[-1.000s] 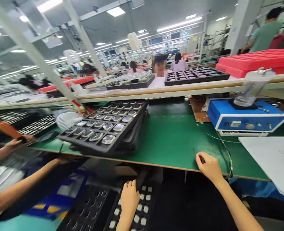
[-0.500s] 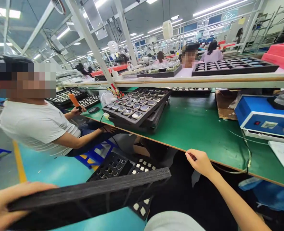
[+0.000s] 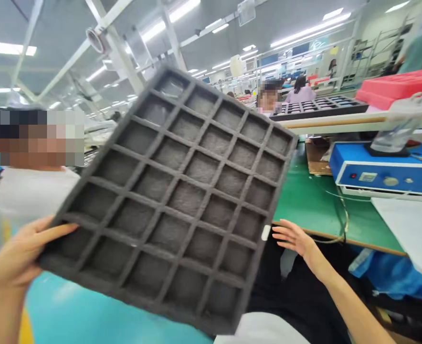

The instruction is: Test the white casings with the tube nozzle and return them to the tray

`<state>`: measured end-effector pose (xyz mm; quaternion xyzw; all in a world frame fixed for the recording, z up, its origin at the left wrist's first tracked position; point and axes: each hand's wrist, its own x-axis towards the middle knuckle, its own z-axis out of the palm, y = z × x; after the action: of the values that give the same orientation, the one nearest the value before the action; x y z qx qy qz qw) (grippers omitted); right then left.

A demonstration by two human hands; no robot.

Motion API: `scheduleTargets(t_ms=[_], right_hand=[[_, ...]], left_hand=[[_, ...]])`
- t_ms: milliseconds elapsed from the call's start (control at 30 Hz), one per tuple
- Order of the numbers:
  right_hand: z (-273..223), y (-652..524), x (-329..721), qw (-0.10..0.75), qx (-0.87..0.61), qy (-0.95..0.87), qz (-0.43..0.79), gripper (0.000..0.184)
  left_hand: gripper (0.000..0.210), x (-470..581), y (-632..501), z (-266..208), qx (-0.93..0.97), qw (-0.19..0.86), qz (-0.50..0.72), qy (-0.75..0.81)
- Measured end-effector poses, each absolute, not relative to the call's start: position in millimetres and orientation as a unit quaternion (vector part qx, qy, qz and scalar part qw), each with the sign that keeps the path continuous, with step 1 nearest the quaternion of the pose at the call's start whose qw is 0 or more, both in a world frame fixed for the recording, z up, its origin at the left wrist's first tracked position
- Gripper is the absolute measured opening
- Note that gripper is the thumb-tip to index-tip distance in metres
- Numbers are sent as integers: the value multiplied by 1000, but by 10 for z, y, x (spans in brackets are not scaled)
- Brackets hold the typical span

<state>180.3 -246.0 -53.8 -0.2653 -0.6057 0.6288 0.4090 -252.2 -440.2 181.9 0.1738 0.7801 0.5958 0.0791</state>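
A black foam compartment tray point(image 3: 177, 210) is held up in front of me, tilted, its grid of square pockets facing me. My left hand point(image 3: 26, 248) grips its lower left corner, thumb over the front. The pockets look bare, though a clear film seems to shine in one or two at the upper left. On the tray's right edge sits a small white label point(image 3: 266, 232). Just right of that edge is my right hand point(image 3: 291, 237), fingers spread, holding nothing. It appears apart from the tray, close to the workbench edge.
The green workbench point(image 3: 304, 210) carries a blue machine point(image 3: 386, 167) and white paper point(image 3: 411, 234). Above it, a shelf holds another filled black tray point(image 3: 314, 107) and red trays point(image 3: 397, 88). A co-worker in a white shirt point(image 3: 35, 196) sits at the left.
My left hand has raised the tray and turned it from edge-on to face me, so it now covers the bench trays. My right hand's fingers have spread beside it.
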Motion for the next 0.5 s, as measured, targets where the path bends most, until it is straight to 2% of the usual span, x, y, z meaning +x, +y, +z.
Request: scheduleTargets(t_ms=[67,167,300,500], right_hand=[[-572,-2705,1949,430,-291,-597,611,70],[-555,-3074,2172,452,-348,-555,605,60],[-443,-3319,2444,458,-440,-458,623,63],[-404,-3249,2706,459,-552,-486,499,73]], left_hand=[[20,-2324,-4095,1685,156,216,585,766],[35,-1986,-3737,1338,182,354,573,716],[55,-1659,-3582,959,237,452,537,671],[57,-1299,-3522,485,239,529,525,623]])
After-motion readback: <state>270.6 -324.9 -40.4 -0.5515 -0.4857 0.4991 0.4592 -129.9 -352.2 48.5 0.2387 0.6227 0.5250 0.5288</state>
